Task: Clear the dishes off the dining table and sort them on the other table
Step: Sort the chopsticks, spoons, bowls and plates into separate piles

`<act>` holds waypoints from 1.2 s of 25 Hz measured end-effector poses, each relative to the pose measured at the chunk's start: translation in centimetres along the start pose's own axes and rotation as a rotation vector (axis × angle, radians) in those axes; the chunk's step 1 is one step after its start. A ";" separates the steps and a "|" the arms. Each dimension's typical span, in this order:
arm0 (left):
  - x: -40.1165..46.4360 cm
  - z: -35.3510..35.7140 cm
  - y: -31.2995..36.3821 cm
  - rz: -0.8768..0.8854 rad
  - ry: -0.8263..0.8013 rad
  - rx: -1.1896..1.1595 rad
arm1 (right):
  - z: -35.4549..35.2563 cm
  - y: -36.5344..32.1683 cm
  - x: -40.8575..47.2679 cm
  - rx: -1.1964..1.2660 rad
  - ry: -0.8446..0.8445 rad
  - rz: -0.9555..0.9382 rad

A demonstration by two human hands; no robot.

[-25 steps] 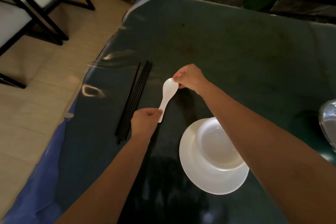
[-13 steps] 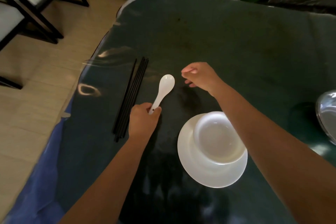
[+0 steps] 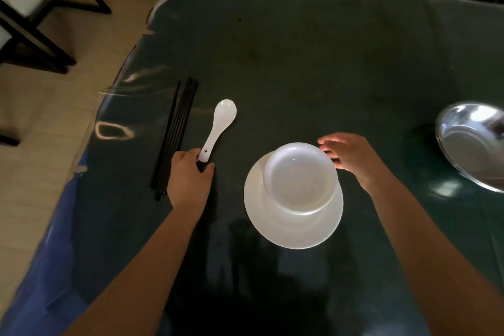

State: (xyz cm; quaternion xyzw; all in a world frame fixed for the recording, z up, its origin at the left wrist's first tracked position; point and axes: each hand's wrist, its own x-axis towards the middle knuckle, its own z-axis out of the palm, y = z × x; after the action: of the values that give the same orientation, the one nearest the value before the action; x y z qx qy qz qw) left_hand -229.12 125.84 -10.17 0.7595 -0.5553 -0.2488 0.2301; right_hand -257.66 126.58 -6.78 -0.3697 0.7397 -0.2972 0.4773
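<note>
Since the earlier frame the right hand [image 3: 351, 157] has left the spoon [image 3: 218, 128] and come back toward the person, so that it is now at the far right edge of the white bowl [image 3: 300, 180]. Its fingers are spread and fairly straight, blurred with motion; they hold nothing, and whether the fingertips actually touch the bowl's rim cannot be told. The left hand [image 3: 188, 180] has also drawn back along the spoon and is now at the very end of the handle, by the small hole. Its fingers are loosely curled with the thumb out to the side; the fingertips meet the handle end, but whether they pinch it or only touch it is unclear.

Beyond the left hand the spoon lies flat on the dark green table cover [image 3: 300, 63], scoop pointing away from the person. Just left of that hand and the spoon lies a bundle of black chopsticks [image 3: 174, 139], running roughly parallel to the spoon. Between the two hands, nearer the right, the bowl sits on a white plate [image 3: 289, 229], set toward the plate's far side. Well to the right of the right hand, a shiny metal bowl [image 3: 474, 144] is cut off by the picture's edge. Far off to the left, chairs [image 3: 32, 3] with dark frames and pale seats stand on the tan floor.
</note>
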 end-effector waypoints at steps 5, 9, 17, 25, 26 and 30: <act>-1.3 -0.2 0.6 0.024 0.031 -0.012 | -0.1 0.8 -0.9 -0.060 -0.016 -0.033; -4.7 0.0 1.4 0.078 -0.181 -0.010 | -0.8 2.3 -2.5 -0.201 -0.070 -0.008; -6.7 1.2 2.3 0.017 -0.426 -0.101 | -1.1 4.1 -3.5 -0.202 0.020 -0.045; -4.9 6.3 8.6 0.083 -0.513 -0.195 | -7.2 5.1 -1.8 -0.080 0.185 0.034; -4.4 7.0 9.5 0.094 -0.517 -0.187 | -8.0 5.1 -1.3 -0.070 0.194 0.039; -2.4 8.4 12.4 0.147 -0.538 -0.138 | -9.9 5.2 0.2 -0.093 0.217 0.035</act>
State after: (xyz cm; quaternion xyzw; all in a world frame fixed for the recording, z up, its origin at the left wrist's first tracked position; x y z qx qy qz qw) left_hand -244.13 124.06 -8.60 0.6063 -0.6319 -0.4611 0.1430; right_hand -268.24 130.10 -7.36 -0.3442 0.8064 -0.2924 0.3817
